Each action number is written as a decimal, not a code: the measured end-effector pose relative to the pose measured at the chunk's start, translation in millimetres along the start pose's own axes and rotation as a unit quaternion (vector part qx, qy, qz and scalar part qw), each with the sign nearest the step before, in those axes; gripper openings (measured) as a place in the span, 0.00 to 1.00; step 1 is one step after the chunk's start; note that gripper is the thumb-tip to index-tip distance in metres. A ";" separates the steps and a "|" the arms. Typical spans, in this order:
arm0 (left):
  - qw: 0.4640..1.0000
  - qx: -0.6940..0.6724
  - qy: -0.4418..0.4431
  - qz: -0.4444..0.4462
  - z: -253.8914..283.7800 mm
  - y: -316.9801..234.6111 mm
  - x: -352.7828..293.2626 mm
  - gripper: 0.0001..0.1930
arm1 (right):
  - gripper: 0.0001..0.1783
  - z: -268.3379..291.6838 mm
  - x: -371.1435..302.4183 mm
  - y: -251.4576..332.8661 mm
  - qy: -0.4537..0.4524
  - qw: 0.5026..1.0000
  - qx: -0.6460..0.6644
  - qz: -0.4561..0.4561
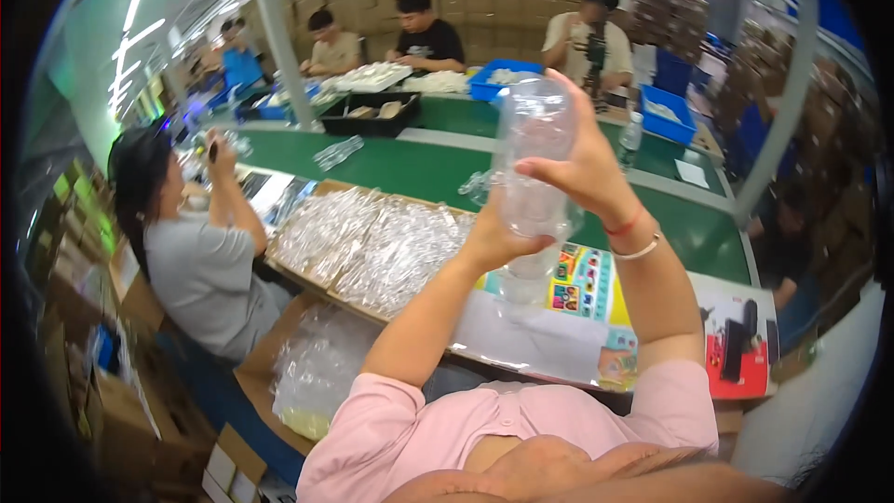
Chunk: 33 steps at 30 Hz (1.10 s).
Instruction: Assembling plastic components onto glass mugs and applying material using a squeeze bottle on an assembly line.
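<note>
Raised in front of my chest is a clear plastic shell (538, 135), long and rounded, possibly several nested together; its exact kind is hard to make out. My left hand (498, 237) grips its lower end from the left, thumb across the front. Higher up, my right hand (582, 163) holds it from the right, with the fingers along the far side and the thumb in front. A further clear piece (523, 284) shows beneath my left hand, above the printed sheets (582, 289) on the work surface.
Left of my hands, a wide cardboard box (354, 307) holds many clear plastic pieces. Loose clear pieces (338, 154) lie on the green conveyor (419, 158). A co-worker (209, 251) sits at my left; others work across the belt beside a black crate (368, 115) and blue bins (666, 115).
</note>
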<state>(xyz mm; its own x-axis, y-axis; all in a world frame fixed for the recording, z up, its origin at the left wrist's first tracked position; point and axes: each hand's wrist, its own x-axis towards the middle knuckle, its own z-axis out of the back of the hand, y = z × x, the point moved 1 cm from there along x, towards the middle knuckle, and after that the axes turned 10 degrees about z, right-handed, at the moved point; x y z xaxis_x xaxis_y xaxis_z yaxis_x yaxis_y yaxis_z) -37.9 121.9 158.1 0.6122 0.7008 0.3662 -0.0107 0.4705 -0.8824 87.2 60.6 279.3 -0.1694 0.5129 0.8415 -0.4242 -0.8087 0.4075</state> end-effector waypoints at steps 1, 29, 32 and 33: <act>0.999 -0.032 0.000 -0.002 -2.1 -2.6 0.6 0.51 | 0.53 2.8 -2.2 -1.4 -0.004 1.000 -0.009 0.019; 0.986 -0.085 0.112 0.092 2.9 15.0 -5.6 0.45 | 0.32 125.5 -75.9 19.5 -0.272 0.902 -0.298 0.151; 0.991 -0.033 0.104 0.070 2.8 0.1 -5.7 0.44 | 0.30 89.1 -161.9 -34.4 -0.227 0.949 -0.202 -0.079; 0.992 -0.009 0.108 0.066 2.8 -2.6 -6.1 0.47 | 0.29 82.0 -190.8 -47.5 -0.214 0.950 -0.177 -0.139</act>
<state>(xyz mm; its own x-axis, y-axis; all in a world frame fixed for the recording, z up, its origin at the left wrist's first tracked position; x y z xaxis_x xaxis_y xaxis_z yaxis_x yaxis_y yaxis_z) -43.8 117.9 159.0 0.7620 0.6230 0.1766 -0.0887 0.3706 -0.9246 212.7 -22.5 128.5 0.3384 0.4662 0.8174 -0.6856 -0.4728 0.5535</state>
